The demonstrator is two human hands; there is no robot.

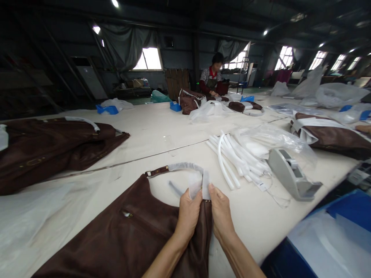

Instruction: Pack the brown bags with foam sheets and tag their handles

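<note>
A dark brown handbag [124, 235] lies on the white table before me, its curved strap [159, 171] arching away from me. White wrapping paper [185, 166] covers much of that strap. At the strap's right end, close to the bag's edge, both hands pinch a loose white strip [205, 184]. My left hand [188, 214] is closed on its left side, thumb against the paper. My right hand [222, 210] grips the right side between thumb and fingers. Part of the strap end is hidden behind the fingers.
White foam tubes [232, 156] lie in a pile beyond my right hand, beside a grey tape dispenser [292, 173]. Other brown bags [58, 146] rest left and right. A blue bin [290, 255] stands at lower right. Across the table [150, 127] a person [213, 77] works.
</note>
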